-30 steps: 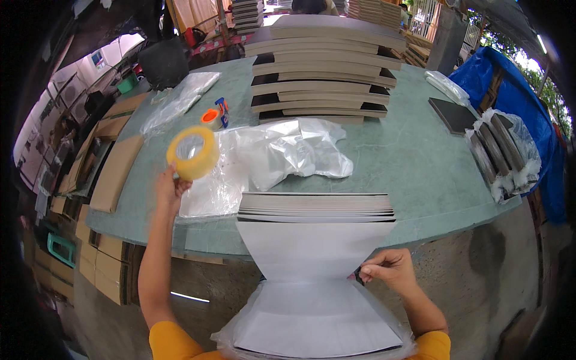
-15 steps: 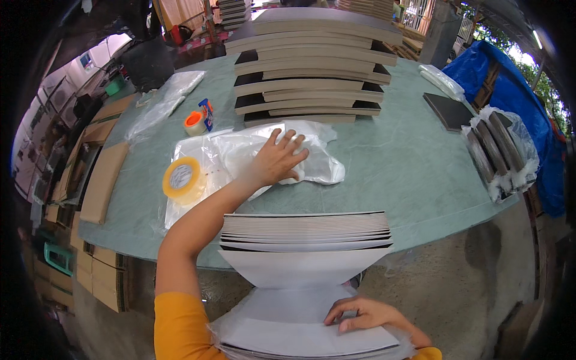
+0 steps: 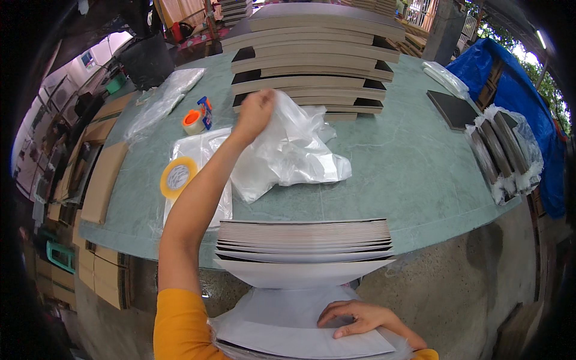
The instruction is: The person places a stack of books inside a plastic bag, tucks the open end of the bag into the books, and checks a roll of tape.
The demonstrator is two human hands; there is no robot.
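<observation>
The left hand (image 3: 257, 114) has its fingers closed and pinches the upper end of a crumpled, clear plastic film (image 3: 288, 153), which rises to the hand and spreads over the middle of the green table (image 3: 408, 174). The right hand (image 3: 357, 318), fingers loosely spread and curved, rests on the near half of an open block of thick white leaves (image 3: 276, 337). The block's far half, leaf edges showing, stands at the table's near edge; clear plastic borders its near half.

Left of the film, a yellow ring-shaped tape roll (image 3: 166, 181) lies on flat clear plastic sheets (image 3: 210, 149) toward the near left corner. Beyond are a small orange-cored tape roll (image 3: 193, 124) and, touching or just beside it, a blue dispenser (image 3: 206, 113).

Behind the film stands a tall stack of thick, pale-edged, dark-faced boards (image 3: 312, 66). Along the right edge are a flat dark board (image 3: 451, 110) and a plastic-wrapped bundle of dark slabs (image 3: 503, 153).
</observation>
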